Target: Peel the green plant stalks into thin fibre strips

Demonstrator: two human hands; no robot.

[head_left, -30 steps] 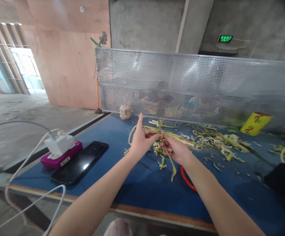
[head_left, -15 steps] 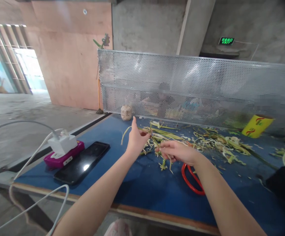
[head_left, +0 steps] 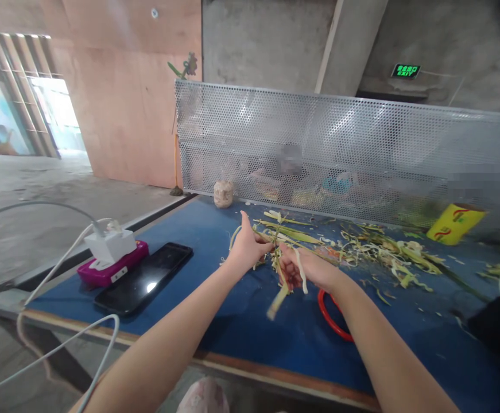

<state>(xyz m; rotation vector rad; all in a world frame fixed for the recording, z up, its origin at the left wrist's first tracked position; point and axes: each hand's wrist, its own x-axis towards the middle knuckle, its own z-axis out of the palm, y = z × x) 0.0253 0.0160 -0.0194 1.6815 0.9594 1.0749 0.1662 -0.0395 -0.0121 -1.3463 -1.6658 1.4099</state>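
Nearest you, a knee (head_left: 203,396) in pale patterned cloth is cut off by the lower edge, and a white cable (head_left: 75,332) loops past the near left corner of the blue bench (head_left: 236,338). Your right forearm (head_left: 383,344) covers part of a red loop (head_left: 329,315), so you cannot tell what it belongs to. To your left, a dark phone (head_left: 146,278) lies just beside a purple power strip (head_left: 131,263) with a white charger (head_left: 109,246) on top. A dark shape (head_left: 497,327) at the right is too dim to make out

Between your hands, above the bench, is a stalk (head_left: 280,289), its long axis running toward you and leaning slightly left, its near end blurred. Its far end is lost against the scraps (head_left: 383,252) behind. The fingers of your left hand (head_left: 246,249) pinch it, one pointing up and away; those of your right hand (head_left: 307,267) grip it lower, curled beneath, with a pale strip (head_left: 300,269) hanging across them and partly hiding them

Farther off stand a whitish lump (head_left: 223,194) and a tilted yellow roll (head_left: 456,223), before a perforated panel (head_left: 340,120) that blurs what lies behind; a green exit sign (head_left: 405,70) glows beyond
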